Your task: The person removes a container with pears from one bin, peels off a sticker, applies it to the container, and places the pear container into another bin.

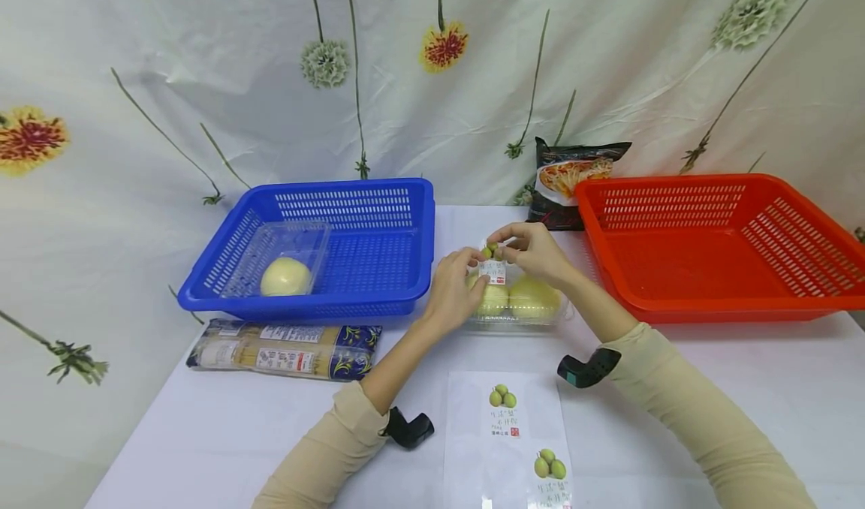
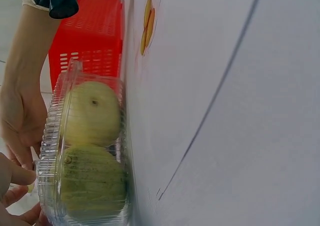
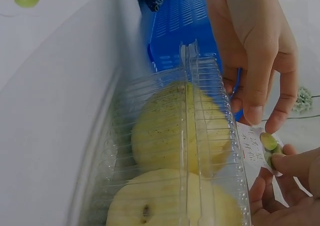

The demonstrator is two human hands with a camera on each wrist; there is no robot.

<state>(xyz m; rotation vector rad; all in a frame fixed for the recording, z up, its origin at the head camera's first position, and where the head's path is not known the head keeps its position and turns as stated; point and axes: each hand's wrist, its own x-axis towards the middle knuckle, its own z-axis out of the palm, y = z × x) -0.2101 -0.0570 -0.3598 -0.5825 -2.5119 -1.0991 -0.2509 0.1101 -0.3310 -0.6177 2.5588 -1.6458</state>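
A clear hinged plastic box (image 1: pixel 554 317) with two large round yellow-green fruits (image 1: pixel 534 296) stands at the table's middle. Over its lid is a small white label (image 1: pixel 493 272) printed with green fruits and writing. My right hand (image 1: pixel 537 250) pinches the label's far end, at the printed fruits, between thumb and fingers. Along the label's left edge, my left hand (image 1: pixel 454 287) touches it with thumb and index fingertips, which stand apart in the right wrist view. Nearer me lies a white label sheet (image 1: pixel 480 426) bearing more such labels.
To the left is a blue basket (image 1: pixel 378 306) holding a clear box with one pale round fruit (image 1: pixel 286 277). A pack of spaghetti (image 1: pixel 287 349) lies before it. A red basket (image 1: pixel 709 316) stands right, beside a black noodle packet (image 1: pixel 564 182). A printed curtain (image 1: pixel 405 118) hangs behind.
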